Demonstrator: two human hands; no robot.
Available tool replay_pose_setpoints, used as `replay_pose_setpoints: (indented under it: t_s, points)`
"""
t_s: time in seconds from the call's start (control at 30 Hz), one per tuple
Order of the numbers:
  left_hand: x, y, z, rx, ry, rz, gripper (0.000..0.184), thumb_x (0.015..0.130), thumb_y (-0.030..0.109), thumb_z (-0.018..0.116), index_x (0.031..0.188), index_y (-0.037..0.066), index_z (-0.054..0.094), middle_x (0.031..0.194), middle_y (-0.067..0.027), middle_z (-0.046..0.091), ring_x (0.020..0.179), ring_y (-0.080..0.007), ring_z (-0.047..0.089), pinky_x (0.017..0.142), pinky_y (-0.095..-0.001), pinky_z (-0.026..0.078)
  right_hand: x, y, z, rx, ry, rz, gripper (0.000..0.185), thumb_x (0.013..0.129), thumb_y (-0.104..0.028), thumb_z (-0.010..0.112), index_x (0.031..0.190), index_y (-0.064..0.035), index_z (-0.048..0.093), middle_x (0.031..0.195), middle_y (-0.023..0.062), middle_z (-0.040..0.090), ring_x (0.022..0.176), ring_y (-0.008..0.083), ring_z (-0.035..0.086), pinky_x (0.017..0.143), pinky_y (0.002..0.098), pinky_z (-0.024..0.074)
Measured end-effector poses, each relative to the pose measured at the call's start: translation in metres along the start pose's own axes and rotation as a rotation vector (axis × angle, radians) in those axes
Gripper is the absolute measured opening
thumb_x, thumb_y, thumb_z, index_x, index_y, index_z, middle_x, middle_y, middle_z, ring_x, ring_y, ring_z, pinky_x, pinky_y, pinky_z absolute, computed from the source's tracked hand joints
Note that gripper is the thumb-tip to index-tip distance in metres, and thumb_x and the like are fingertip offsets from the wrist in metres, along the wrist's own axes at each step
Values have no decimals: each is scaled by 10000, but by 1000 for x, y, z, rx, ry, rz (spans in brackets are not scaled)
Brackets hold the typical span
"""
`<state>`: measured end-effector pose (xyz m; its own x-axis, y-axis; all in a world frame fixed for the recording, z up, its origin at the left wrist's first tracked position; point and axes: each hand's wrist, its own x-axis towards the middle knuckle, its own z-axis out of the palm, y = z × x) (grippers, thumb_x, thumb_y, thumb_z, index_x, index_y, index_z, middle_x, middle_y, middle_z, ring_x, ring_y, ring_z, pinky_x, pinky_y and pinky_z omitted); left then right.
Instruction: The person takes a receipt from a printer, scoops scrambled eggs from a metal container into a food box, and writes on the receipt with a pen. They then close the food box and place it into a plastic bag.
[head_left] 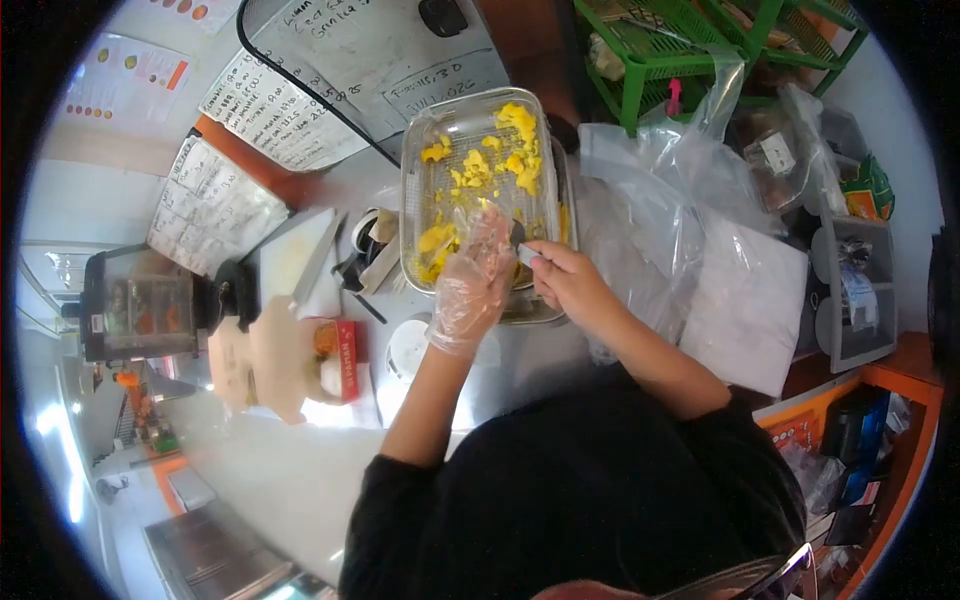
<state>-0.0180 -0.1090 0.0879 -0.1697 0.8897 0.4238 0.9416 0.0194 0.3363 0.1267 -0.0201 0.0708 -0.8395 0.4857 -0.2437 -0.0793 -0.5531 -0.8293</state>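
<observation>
My left hand [472, 285], in a clear plastic glove, is above the near part of a perforated metal tray [408, 180]. Its fingers look curled; the crinkled glove hides whatever lies in them. Yellow crumbled food [515, 125] is scattered in clumps over the tray floor, some right beside the gloved fingers. Bare and closed, my right hand [570, 280] grips the pale handle of what looks like a small spoon [518, 235]. The dark rounded end of the spoon is close against the left palm. Another metal tray [545, 308] shows partly underneath.
On the left are a knife [318, 262] on a white board, a red box [337, 360] and a round white lid [408, 348]. Clear plastic bags [640, 230] and a white packet [745, 300] lie on the right. Green crates [660, 60] stand behind.
</observation>
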Motion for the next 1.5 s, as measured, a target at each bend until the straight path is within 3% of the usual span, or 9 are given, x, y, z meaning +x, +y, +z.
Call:
replay_pose_setpoints:
  t_s: [0.13, 0.23, 0.63, 0.8, 1.03, 1.13, 1.2, 1.23, 1.5]
  points:
    - [1, -7, -21, -193, -76, -126, 395, 924, 207, 554, 1276, 30, 523, 1309, -171, 522, 1092, -314, 586, 908, -352, 471, 2, 2, -7, -57, -38, 5, 317, 984, -140, 437, 1247, 33, 474, 649, -35, 387, 531, 54, 360, 454, 209, 293]
    - [7, 0, -34, -1434, 351, -638, 379, 938, 231, 547, 1254, 22, 549, 1267, -147, 563, 1152, -254, 554, 963, -312, 427, 5, 0, -13, 8, -91, 63, 347, 983, -151, 444, 1279, 30, 450, 647, -37, 381, 541, 56, 354, 459, 205, 286]
    - [15, -21, -52, -675, -245, -722, 385, 942, 296, 545, 1204, 17, 586, 1220, -102, 597, 1155, -160, 528, 995, -308, 393, -1, -3, -6, 4, -106, 130, 351, 977, -156, 452, 1282, 19, 460, 648, -46, 367, 541, 48, 335, 452, 199, 259]
    - [-12, -45, -82, -1096, 432, -637, 332, 918, 154, 589, 1192, -33, 578, 1197, -143, 604, 1133, -206, 552, 994, -290, 412, -4, 1, -12, -37, -76, 79, 369, 969, -179, 485, 1285, 9, 453, 653, -45, 375, 550, 51, 335, 459, 204, 254]
    - [-148, -86, -183, -487, 617, -773, 323, 935, 158, 547, 1182, -49, 567, 1217, -121, 595, 1132, -217, 552, 1000, -333, 415, -9, -12, 12, -95, 100, 66, 395, 956, -214, 510, 1287, -5, 462, 636, -45, 377, 538, 50, 325, 473, 199, 234]
    - [-256, -139, -208, -317, 555, -969, 286, 940, 151, 510, 1177, 14, 593, 1106, -123, 643, 1008, -242, 605, 897, -361, 464, -8, -14, 36, -101, 76, 62, 399, 954, -219, 508, 1283, 2, 468, 626, -44, 376, 535, 51, 327, 482, 194, 239]
    - [-323, -153, -213, 904, -136, -522, 250, 924, 173, 518, 1122, 69, 630, 964, -160, 655, 864, -310, 605, 782, -416, 465, -4, -9, 59, -123, 7, 52, 410, 950, -222, 514, 1288, 3, 460, 620, -42, 372, 534, 52, 327, 480, 198, 239]
    - [-307, -133, -214, 524, -3, -1072, 236, 906, 235, 538, 1039, 75, 649, 869, -183, 627, 804, -363, 567, 734, -450, 447, -4, -5, 72, -126, 6, 71, 422, 950, -227, 516, 1293, 10, 450, 616, -40, 367, 533, 53, 324, 479, 201, 241]
    - [-332, -146, -193, 414, -352, -788, 371, 889, 443, 517, 970, 134, 706, 998, -102, 664, 1018, -249, 554, 891, -531, 319, 1, 58, 198, -126, -170, 284, 441, 942, -223, 523, 1297, 22, 434, 649, -44, 381, 555, 43, 313, 479, 199, 229]
